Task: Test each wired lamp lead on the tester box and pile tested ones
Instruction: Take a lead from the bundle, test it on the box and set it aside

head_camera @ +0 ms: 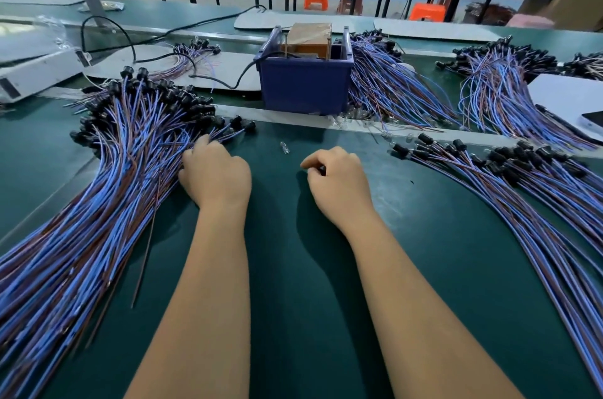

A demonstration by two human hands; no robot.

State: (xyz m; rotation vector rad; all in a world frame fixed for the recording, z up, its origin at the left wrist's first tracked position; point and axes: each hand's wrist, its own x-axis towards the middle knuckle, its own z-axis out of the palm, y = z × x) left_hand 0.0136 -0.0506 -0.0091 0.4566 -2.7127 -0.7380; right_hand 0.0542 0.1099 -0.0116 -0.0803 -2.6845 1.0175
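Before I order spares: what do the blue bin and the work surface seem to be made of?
Blue bin: looks like moulded plastic, with smooth, uniform walls and a dull sheen.
Work surface: probably a green rubbery or vinyl mat, matte and seamless under the hands, though the picture cannot confirm it.

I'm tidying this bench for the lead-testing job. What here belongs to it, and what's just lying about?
Belongs:
left hand on the left lead pile
right hand
right lead pile
blue tester box

Lying about:
loose clear bulb
white pad
orange stools
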